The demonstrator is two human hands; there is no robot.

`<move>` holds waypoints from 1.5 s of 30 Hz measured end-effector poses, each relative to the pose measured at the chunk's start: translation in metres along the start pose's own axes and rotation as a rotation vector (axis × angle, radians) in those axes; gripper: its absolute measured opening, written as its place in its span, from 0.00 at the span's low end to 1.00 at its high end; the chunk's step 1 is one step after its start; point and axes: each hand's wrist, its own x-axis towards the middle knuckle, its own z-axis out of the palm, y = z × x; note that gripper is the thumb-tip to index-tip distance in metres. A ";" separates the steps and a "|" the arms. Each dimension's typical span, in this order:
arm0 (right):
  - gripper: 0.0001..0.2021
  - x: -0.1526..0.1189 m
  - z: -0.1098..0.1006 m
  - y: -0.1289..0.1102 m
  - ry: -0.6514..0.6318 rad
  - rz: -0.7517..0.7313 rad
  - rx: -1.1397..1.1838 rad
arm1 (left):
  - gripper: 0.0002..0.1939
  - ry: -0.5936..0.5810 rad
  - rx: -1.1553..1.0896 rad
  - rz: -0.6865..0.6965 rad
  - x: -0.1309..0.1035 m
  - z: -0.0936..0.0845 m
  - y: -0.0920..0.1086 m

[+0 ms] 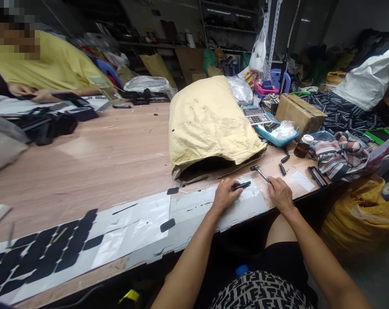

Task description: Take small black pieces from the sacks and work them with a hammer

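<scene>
My left hand [226,194] is closed on a small black part [241,186], just above the grey-white sheet [184,210] at the table's front edge. To its right, my right hand [281,193] grips the handle of a small hammer [260,172], whose head points away from me at the upper left of the hand. A large yellow sack [210,124] lies on the table beyond both hands, its dark mouth facing me. Black cylindrical pieces [282,169] rest on the table right of the hammer.
Black rounded patches [40,253] lie on white sheeting at the left. At the right are a brown bottle [302,148], a blue tray [278,138], a cardboard box [299,113] and striped cloth [341,156]. A person in yellow [59,60] sits across the table.
</scene>
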 end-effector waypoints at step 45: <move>0.09 0.013 0.012 0.001 0.024 -0.128 -0.326 | 0.08 -0.068 -0.079 0.057 -0.005 -0.010 0.009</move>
